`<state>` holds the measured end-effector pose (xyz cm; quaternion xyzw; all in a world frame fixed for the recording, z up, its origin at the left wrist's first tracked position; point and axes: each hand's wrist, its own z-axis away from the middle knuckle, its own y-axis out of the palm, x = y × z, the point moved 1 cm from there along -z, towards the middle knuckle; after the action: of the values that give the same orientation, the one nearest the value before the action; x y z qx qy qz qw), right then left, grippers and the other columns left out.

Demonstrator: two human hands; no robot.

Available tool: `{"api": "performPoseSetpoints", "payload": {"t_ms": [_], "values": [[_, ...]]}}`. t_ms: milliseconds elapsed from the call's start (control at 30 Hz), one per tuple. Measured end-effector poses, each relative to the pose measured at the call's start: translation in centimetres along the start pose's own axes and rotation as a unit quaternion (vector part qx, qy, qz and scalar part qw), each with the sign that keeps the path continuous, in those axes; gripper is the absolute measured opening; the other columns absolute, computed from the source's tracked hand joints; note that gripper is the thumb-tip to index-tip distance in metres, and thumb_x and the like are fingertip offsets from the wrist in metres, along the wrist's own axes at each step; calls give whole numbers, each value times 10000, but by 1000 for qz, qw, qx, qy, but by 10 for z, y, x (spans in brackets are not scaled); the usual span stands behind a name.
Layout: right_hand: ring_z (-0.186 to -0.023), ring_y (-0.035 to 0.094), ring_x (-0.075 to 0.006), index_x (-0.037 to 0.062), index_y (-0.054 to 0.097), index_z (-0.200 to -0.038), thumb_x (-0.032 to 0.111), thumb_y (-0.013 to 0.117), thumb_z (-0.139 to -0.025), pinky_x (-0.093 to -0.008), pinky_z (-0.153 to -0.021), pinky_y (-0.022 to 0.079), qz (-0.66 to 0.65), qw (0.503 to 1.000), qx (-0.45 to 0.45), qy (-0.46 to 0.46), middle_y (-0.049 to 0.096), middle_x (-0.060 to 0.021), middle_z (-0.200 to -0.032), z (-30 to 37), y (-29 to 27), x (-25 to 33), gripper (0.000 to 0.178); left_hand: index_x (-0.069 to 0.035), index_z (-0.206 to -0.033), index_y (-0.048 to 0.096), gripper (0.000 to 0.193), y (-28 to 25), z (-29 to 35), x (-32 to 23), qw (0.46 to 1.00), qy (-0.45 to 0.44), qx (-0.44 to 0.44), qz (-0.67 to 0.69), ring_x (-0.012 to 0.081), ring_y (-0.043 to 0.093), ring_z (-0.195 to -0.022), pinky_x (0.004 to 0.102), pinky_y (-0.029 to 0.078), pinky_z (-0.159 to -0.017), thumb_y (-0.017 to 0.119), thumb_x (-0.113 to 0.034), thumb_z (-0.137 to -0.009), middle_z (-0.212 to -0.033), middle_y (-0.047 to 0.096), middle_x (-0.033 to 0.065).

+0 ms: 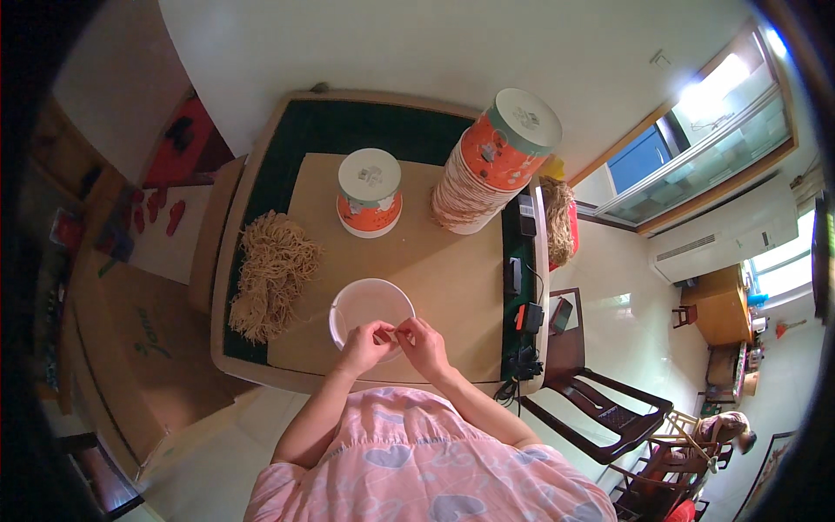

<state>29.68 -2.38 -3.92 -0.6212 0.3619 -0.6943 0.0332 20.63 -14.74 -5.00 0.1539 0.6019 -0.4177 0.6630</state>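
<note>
A round white paper tub [358, 301] stands with its mouth up near the table's front edge. Over its near rim, my left hand [367, 344] and my right hand [423, 344] meet, both with fingertips pinched. Whatever lies between the fingers is too small to make out. A bundle of tan string [271, 277] is heaped to the left of the tub. Behind it stands an orange and white tub [370, 210], turned upside down with its pale base up. A tall leaning stack of nested tubs [477, 178] rises at the back right.
Flat cardboard [435, 287] covers much of the green tabletop. Small black devices and cables [515, 277] line its right edge. More tan strands [558, 222] sit in a red container beyond. A dark chair [600, 409], a large carton [139, 339] and a distant person [724, 428] surround the table.
</note>
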Motion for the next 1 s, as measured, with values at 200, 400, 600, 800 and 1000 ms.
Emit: {"api": "performPoseSetpoints", "payload": {"t_ms": [200, 400, 600, 800, 1000], "values": [[-694, 619, -254, 45, 575, -844, 104, 628, -775, -331, -600, 495, 32, 999, 11, -3, 603, -107, -813, 0, -2, -4, 106, -28, -985, 627, 262, 7, -1, -3, 1000, 13, -22, 5, 109, 618, -667, 245, 501, -627, 693, -67, -734, -799, 661, 62], [-673, 612, -247, 58, 591, -847, 104, 622, -779, -329, -591, 490, 49, 999, 6, -21, 598, -104, -806, -1, -5, -3, 88, -13, -1005, 622, 246, 11, -2, 3, 999, 33, -9, 18, 93, 608, -679, 241, 498, -608, 657, -44, -763, -830, 662, 55], [-657, 605, -237, 68, 602, -833, 110, 624, -781, -327, -579, 484, 42, 999, 1, -21, 596, -97, -797, -1, -7, -1, 71, 12, -897, 649, 143, 9, -5, -1, 994, -14, -54, 90, 150, 645, -685, 277, 506, -636, 610, -83, -797, -754, 670, 106], [-658, 606, -234, 60, 604, -826, 119, 632, -781, -324, -585, 486, 45, 999, 5, -17, 598, -94, -795, 1, -5, -4, 79, 3, -823, 630, 112, 12, -7, 3, 997, 28, -72, 15, 79, 562, -574, 228, 446, -513, 595, -103, -836, -692, 646, 36], [-688, 605, -256, 65, 603, -822, 119, 624, -781, -344, -604, 487, 48, 999, 12, -8, 596, -94, -800, 2, -7, -6, 71, 4, -768, 610, 138, 9, -4, 0, 994, 5, -105, 19, 175, 621, -598, 292, 480, -566, 606, -122, -824, -659, 639, 92]]}}
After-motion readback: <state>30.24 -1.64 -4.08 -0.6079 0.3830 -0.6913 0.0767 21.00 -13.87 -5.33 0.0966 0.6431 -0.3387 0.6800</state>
